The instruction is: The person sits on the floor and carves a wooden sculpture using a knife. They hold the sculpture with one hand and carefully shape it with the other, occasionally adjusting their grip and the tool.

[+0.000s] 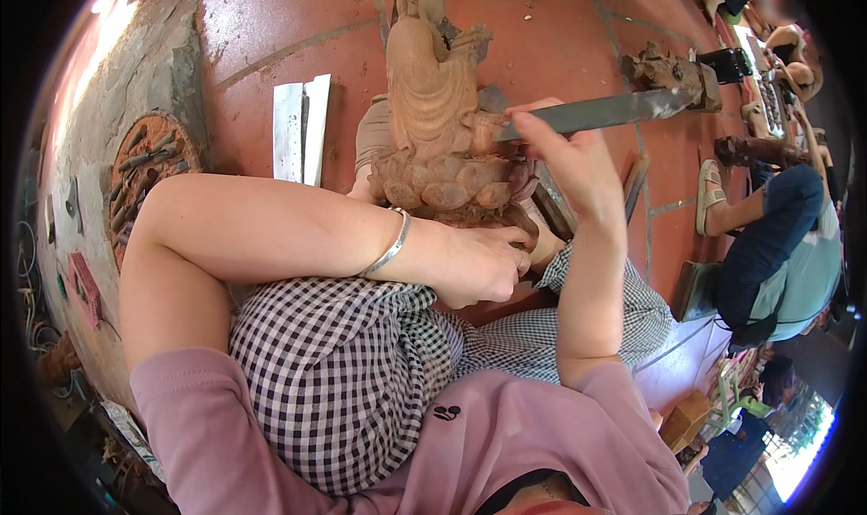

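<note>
A person in a pink shirt point(506, 425) and checked trousers point(334, 361) works over a carved wooden figure point(424, 104), which stands upright on its lotus base point(433, 183) against a red tiled floor point(560, 37), directly in front of the folded legs. The right hand point(578, 167) grasps a long, flat, dark grey strip point(619, 113), thumb and fingers pinching its near end beside the front of the figure; whether the strip touches the wood cannot be told. The left hand point(483, 267), below a silver bangle point(388, 246), lies low at the lotus base with its fingers curled inward, their undersides hidden, so whether they are clenched on the wood cannot be told

At left, a round, shallow reddish-brown tray point(167, 125) rests on worn grey ground point(163, 55), holding a cluster of slim carving tools point(152, 158) that lie across one another, some with dark handles. Nearer the person, also at left, sits a small pink lattice-sided basket point(84, 289), its contents too small to make out. Two white flat pieces point(289, 136) lie on the tiles between the tray and the figure. Beyond the strip's far end is a rough, dark carved block point(664, 68), and at right sits a co-worker point(799, 253) in dark blue and pale green
</note>
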A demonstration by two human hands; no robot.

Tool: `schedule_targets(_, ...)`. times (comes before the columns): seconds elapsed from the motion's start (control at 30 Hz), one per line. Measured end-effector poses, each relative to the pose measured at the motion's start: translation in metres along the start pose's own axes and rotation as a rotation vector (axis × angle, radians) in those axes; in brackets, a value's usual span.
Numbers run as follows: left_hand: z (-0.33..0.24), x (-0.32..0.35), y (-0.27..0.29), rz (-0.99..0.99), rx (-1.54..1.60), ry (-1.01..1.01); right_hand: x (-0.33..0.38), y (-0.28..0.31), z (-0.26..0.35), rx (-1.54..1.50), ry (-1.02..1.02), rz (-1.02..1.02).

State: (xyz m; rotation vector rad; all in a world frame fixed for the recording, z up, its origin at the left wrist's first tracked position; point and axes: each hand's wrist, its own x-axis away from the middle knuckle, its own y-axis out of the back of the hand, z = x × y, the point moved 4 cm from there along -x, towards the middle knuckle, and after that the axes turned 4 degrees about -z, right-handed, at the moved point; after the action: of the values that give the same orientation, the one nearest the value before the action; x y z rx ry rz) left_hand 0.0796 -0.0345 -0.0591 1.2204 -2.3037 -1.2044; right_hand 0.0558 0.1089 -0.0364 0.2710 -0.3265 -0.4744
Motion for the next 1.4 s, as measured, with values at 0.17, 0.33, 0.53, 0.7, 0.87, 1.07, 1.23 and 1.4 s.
schedule_targets(0.17,-0.001,0.004,-0.003,-0.12,-0.024,-0.024,-0.006,-0.005,-0.007,-0.109,0.012,0.096)
schedule_targets(0.33,-0.001,0.004,-0.002,-0.068,0.027,-0.027,-0.002,0.002,-0.008,0.013,0.029,0.011)
schedule_targets(0.53,-0.002,0.002,-0.003,-0.133,0.054,-0.008,0.018,-0.017,0.014,0.357,0.204,-0.144)
schedule_targets(0.7,-0.001,0.001,0.003,-0.066,-0.004,-0.032,0.011,0.003,0.004,0.171,0.182,-0.064)
schedule_targets(0.87,-0.002,0.0,0.002,0.01,0.017,0.016,0.027,-0.023,0.023,0.358,0.422,-0.202)
schedule_targets(1.07,-0.001,-0.001,0.0,0.024,-0.018,-0.017,0.016,-0.008,0.003,0.079,0.258,-0.135)
schedule_targets(1.23,-0.001,-0.003,0.0,0.088,0.066,0.057,0.022,-0.02,0.018,0.432,0.43,-0.22)
schedule_targets(1.4,-0.003,0.0,0.002,0.03,0.036,0.002,0.015,-0.007,0.017,0.241,0.34,-0.145)
